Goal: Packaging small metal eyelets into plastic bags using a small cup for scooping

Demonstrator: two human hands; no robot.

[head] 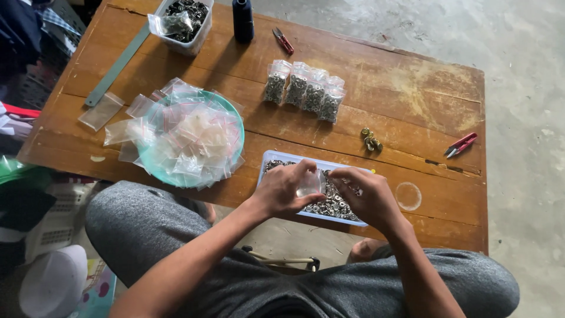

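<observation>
Fingers (307, 171) of the left hand (285, 191) pinch one small clear bag (310, 184), and the right hand (368, 197) closes narrow on its other edge; the bag hangs right over the pale rectangular tray (276, 158) of little metal rings at the near edge of the tabletop (412, 100); four filled clear bags (303, 89) stand in a row mid-table, touching side by side; a small cluster of brass-coloured pieces (371, 141) lies just right of them; a round turquoise plate (154, 171) toward the near left corner carries a heap of empty clear bags, too many to count; two red-handled snips, one (461, 145) by the right edge, one (283, 40) at the far edge; one dark thread spool (242, 20) beside it; one white tub (191, 42) of metal parts and one grey ruler (116, 66) at the far left.
</observation>
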